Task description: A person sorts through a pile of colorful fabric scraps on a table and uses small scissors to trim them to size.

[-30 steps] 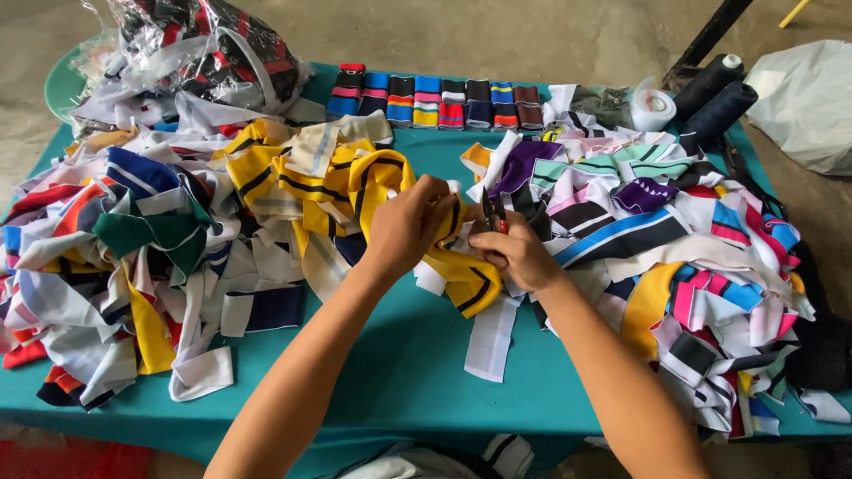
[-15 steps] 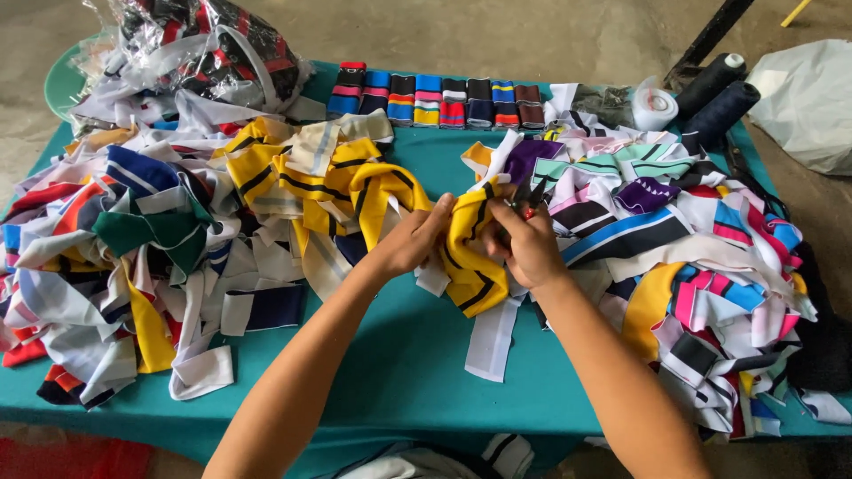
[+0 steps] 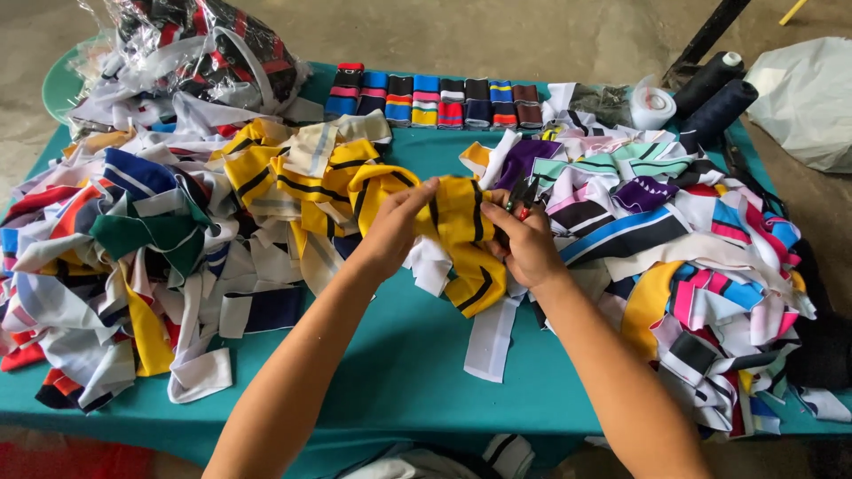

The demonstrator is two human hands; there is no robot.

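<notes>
Both hands grasp one yellow collar strip (image 3: 461, 232) with black stripes, near the middle of the teal counter (image 3: 399, 355). The left hand (image 3: 393, 229) pinches its left edge, and the right hand (image 3: 524, 244) closes on its right edge. Two dark thread cones (image 3: 714, 93) lie at the far right corner, and ten folded striped pieces (image 3: 435, 98) line the far edge.

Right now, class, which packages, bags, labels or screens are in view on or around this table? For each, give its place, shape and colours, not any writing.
Clear plastic bag: far left corner of the table, crumpled, stuffed with dark, red and white cloth.
Pale bag: on the floor past the far right corner, bulging, whitish grey.
Labels, signs, screens: none that can be made out.
</notes>
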